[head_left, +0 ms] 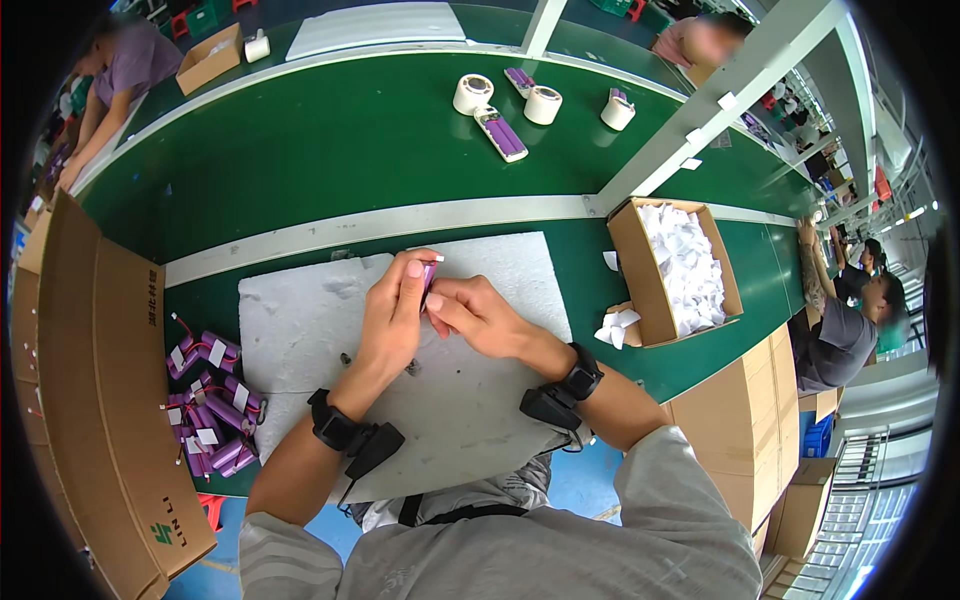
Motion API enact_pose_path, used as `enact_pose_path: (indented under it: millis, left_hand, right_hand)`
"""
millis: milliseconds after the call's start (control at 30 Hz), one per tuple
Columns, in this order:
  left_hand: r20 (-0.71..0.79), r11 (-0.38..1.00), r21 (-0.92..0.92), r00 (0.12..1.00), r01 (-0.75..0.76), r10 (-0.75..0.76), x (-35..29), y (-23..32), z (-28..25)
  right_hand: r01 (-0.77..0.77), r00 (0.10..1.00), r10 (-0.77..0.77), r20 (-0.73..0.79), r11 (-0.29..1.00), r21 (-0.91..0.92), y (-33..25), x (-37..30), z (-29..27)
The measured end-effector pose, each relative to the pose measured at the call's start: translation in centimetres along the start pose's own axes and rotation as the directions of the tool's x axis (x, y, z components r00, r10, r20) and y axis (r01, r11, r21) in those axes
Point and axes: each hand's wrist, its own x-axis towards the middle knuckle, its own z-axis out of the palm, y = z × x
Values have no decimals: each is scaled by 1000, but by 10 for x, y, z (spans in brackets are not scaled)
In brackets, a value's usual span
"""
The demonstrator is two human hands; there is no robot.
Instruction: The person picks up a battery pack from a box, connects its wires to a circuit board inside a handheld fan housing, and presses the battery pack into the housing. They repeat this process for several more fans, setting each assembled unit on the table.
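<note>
Over the white foam sheet (480, 400), both my hands meet around a small purple battery pack (429, 272). My left hand (396, 305) is closed on it, with the thumb along its side and the fingers behind. A small white piece shows by the left fingertips. My right hand (478, 316) is closed too, its bent fingers and thumb pressed against the pack's lower part. Most of the pack is hidden by my fingers. To the left of the foam lies a heap of purple battery packs (215, 405) with red wires and white labels.
A cardboard box (640, 275) of white paper scraps (687, 265) stands at the right, with loose scraps beside it. A tall carton (110, 380) flanks the left. Beyond the metal rail (400, 222) lie white tape rolls (473, 94) and purple packs (500, 134). Other people sit nearby.
</note>
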Motion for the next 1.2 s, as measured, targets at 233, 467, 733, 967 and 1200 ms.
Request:
enact_pose_path:
  millis: [233, 467, 733, 967, 1200]
  left_hand:
    - [-64, 999, -6, 997, 36, -37, 1, -2, -2]
    - [-36, 979, 140, 987, -151, 157, 5, -2, -2]
    - [10, 938, 225, 963, -265, 270, 3, -3, 0]
    - [-125, 990, -90, 987, -110, 98, 6, -3, -2]
    - [-240, 984, -168, 971, -59, 17, 9, 0, -5]
  right_hand:
    - [51, 999, -51, -10, 998, -34, 2, 5, 0]
    - [5, 1000, -2, -31, 996, 86, 8, 8, 1]
    - [-11, 992, 40, -121, 973, 233, 13, 4, 2]
    - [18, 954, -87, -286, 971, -237, 1, -2, -21]
    - [-778, 518, -175, -837, 311, -547, -60, -95, -184]
